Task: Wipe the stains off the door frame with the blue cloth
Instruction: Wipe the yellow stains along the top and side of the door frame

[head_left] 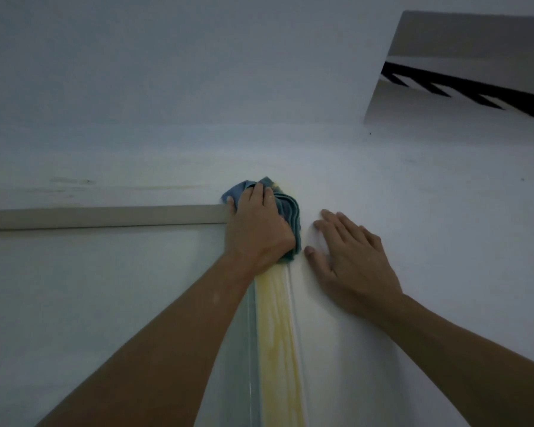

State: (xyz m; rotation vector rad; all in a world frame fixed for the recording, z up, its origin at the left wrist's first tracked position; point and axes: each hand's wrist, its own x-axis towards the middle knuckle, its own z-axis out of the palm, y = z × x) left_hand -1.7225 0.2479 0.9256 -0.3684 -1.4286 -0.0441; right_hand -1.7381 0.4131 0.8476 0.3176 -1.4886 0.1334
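My left hand [256, 224] presses a folded blue cloth [287, 211] against the top right corner of the door frame, where the grey top rail [105, 216] meets the upright. The upright [278, 334] runs down from under the cloth and carries a yellow streaky stain along its length. Most of the cloth is hidden under my hand; its folds stick out above and to the right. My right hand [349, 257] lies flat on the white wall just right of the frame, fingers spread, holding nothing.
The white door panel [105, 303] fills the lower left. Faint dark smudges [74, 183] mark the wall above the top rail. A ceiling opening with black slats [475, 84] sits at the upper right.
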